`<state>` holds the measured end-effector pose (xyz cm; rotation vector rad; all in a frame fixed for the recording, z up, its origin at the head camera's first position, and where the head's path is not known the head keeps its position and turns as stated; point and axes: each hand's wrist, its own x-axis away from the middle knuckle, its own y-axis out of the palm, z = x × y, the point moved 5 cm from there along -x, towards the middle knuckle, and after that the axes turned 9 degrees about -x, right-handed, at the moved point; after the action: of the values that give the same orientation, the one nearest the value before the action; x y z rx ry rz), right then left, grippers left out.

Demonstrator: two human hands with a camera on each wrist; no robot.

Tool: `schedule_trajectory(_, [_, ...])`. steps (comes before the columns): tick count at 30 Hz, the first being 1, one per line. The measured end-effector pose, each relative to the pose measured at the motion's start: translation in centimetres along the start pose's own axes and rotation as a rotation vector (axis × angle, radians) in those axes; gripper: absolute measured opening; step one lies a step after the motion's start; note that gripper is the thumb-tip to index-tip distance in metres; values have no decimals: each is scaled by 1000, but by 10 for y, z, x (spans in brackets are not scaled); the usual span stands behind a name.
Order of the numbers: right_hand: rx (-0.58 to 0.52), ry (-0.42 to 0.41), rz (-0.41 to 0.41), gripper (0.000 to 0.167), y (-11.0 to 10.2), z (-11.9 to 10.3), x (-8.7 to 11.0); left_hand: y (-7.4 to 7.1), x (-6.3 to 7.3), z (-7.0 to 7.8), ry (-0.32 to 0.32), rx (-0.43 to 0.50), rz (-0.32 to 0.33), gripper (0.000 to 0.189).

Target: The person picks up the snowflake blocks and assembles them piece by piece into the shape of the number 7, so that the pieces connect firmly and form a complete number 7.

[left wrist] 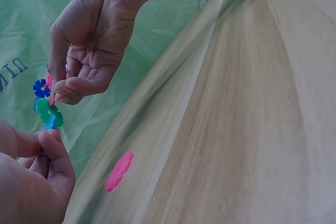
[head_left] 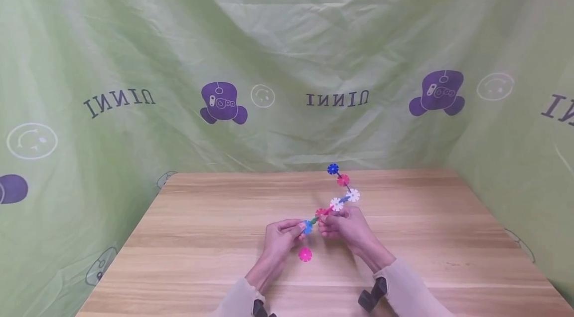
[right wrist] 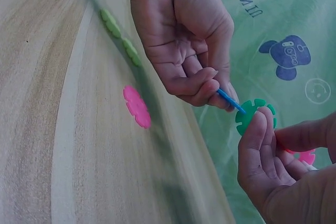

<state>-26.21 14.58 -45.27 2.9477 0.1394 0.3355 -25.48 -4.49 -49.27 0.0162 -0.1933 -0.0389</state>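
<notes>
A chain of slotted snowflake discs (head_left: 336,204) in blue, red, white, green and light blue is held in the air between both hands. My left hand (head_left: 279,242) pinches the light blue disc (head_left: 307,227) at the near end between thumb and fingertips. Slotted into that disc is a green disc (right wrist: 247,119), edge-on in the head view. Just past it, my right hand (head_left: 352,227) pinches the chain at a red disc (head_left: 320,214). Beyond the right hand, white discs lead up to a red disc (head_left: 343,180) and a dark blue disc (head_left: 333,169) at the far end.
A loose pink disc (head_left: 305,254) lies on the wooden table (head_left: 188,257) below the hands. Two light green discs (right wrist: 110,24) lie near it in the right wrist view. Green printed cloth (head_left: 278,48) hangs behind and at the sides.
</notes>
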Motion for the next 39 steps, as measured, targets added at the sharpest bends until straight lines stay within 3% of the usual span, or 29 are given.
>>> schedule_trajectory(9, [-8,-3,-9,22,3,1,2,-4,1,2,-8,-17,40,26])
schedule_trajectory(20, [40,-8,-11,20,4,3,2,-5,3,3,23,-76,41,25])
schedule_trajectory(29, [-51,10,-62,28,2,1,-2,-8,1,19,71,-56,18,25])
schedule_trajectory(39, [-84,20,-104,29,0,1,-3,-9,4,24,116,-87,-4,24])
